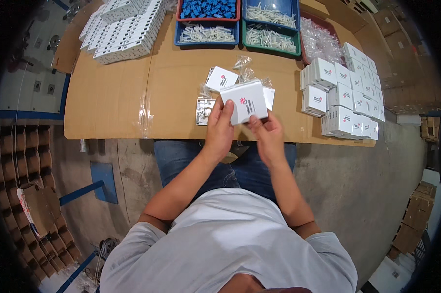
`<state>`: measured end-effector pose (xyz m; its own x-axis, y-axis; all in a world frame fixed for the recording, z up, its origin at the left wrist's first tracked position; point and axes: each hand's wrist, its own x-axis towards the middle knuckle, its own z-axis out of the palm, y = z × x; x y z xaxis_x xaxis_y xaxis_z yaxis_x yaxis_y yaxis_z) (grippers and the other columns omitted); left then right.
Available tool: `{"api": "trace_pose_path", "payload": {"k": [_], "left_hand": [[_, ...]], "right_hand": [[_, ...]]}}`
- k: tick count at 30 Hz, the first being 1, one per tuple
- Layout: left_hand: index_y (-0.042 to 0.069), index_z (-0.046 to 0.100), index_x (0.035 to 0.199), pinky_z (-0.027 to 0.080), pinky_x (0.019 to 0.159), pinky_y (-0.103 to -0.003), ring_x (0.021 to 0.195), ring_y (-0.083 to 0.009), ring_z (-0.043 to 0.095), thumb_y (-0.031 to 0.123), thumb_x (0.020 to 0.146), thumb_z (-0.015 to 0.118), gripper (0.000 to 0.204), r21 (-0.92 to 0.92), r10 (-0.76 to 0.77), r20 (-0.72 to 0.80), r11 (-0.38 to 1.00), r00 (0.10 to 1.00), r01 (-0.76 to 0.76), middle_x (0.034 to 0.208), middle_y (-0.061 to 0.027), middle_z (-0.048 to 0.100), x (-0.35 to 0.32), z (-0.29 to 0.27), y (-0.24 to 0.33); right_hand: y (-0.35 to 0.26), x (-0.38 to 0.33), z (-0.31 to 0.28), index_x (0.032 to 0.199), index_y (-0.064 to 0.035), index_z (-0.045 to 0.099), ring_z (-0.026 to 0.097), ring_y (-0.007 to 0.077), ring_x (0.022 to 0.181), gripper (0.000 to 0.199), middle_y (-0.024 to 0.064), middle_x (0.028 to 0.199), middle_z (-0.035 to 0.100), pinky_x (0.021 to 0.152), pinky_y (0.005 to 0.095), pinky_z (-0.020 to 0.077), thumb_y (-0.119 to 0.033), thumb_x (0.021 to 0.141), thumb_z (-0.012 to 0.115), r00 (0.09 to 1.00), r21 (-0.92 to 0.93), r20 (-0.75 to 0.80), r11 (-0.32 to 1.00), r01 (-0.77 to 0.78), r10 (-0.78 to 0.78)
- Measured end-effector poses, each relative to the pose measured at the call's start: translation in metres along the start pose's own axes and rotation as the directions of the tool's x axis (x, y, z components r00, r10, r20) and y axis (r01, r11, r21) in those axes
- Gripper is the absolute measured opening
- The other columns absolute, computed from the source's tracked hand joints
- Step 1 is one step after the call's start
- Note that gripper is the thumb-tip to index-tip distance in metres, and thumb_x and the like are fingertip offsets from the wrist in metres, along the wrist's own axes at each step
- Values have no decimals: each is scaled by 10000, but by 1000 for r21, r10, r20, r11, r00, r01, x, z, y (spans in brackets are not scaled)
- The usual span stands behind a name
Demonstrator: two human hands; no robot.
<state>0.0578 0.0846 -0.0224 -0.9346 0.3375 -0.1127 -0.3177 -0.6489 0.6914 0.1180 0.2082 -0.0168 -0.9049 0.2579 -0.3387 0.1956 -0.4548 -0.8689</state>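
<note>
A flat white square piece [247, 100] with a small red mark is held tilted over the desk [108, 97], near the middle of its near edge. The left hand [219, 128] is clamped on the piece's left side, thumb on top; the right hand [270, 136] pinches its near right corner between thumb and fingers. Whether the piece touches what lies beneath it cannot be told. If either grip loosened while the piece is tilted, it could slip over the near edge onto the person's lap.

Just beyond and to the left lie a printed white square [222, 78] and an open-faced white frame [204, 112]. Clear bags [243, 62] crowd this spot, so a sleeve or wrist might snag one and drag small parts away.

Toward the desk's near right corner stand stacked white units [345, 100] in uneven columns; a knock from the right elbow might topple those closest to the edge. Along the far edge sit trays of blue parts [208, 9] and white plugs [207, 33], with piled white frames [125, 36] at the far left corner.
</note>
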Motion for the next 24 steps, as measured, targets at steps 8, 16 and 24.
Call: {"api": "trace_pose_path", "payload": {"k": [8,16,24], "left_hand": [[43,428,1433,404,1062,-340,1231,-168,541,267,1069,512,435,26,46,100,998,994,-49,1329,-70,570,-18,5,4],[1,472,1442,425,1030,-289,1178,-152,570,138,874,793,666,291,102,270,939,957,-182,1277,-86,623,-7,6,61],[-24,638,1191,493,957,-287,1066,-140,623,0,855,770,362,340,87,257,924,963,-174,1140,-66,685,-11,-14,62]], "right_hand": [[14,-17,36,1279,-26,570,611,182,1142,343,83,1238,648,1003,343,473,-62,956,681,979,381,-67,902,203,-192],[-16,-14,10,1176,34,653,661,174,1052,303,80,1121,701,908,314,533,25,886,738,907,-40,163,916,399,-388],[-40,-17,10,1093,23,698,692,125,902,269,98,979,743,781,290,550,-34,845,785,846,-417,312,737,531,-433]]}}
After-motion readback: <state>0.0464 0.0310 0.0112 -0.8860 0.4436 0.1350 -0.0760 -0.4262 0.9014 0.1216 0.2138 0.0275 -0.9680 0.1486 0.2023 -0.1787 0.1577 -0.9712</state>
